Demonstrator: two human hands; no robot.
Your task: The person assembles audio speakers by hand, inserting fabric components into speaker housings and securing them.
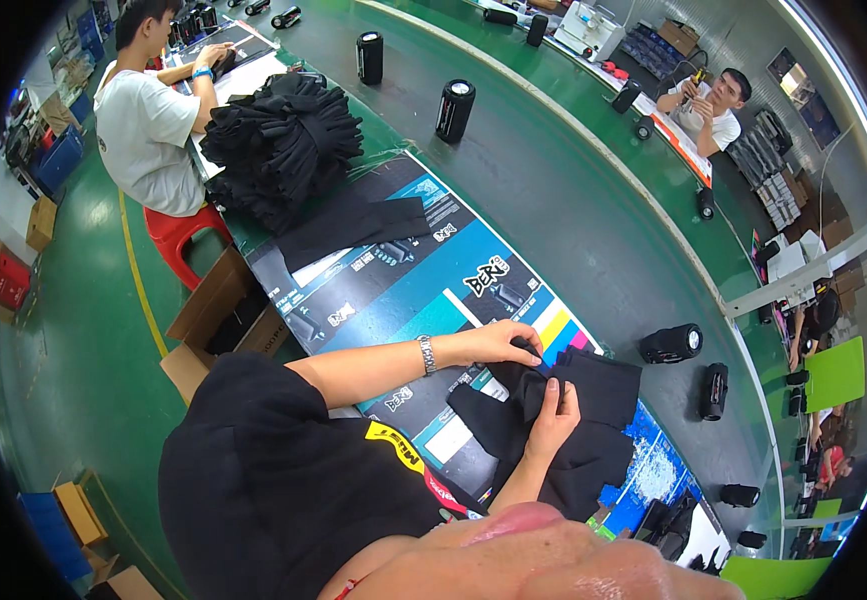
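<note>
Blk cloth [531, 388] btwn hands [553, 418] (bunched)

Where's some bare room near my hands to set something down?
Free: printed tabletop between the flat black cloth and your left hand; grey belt between the nearer upright black cylinder and the nearest lying cylinder. Crowded: around your right hand, amid black fabric pieces.

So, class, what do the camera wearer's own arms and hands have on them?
The left hand is ungloved, with a silver-coloured metal-link band around its wrist; I can't tell whether it is a watch or a bracelet. A short black sleeve covers that upper arm. The right hand is ungloved too, and nothing shows on its wrist; its sleeve is hidden.
</note>
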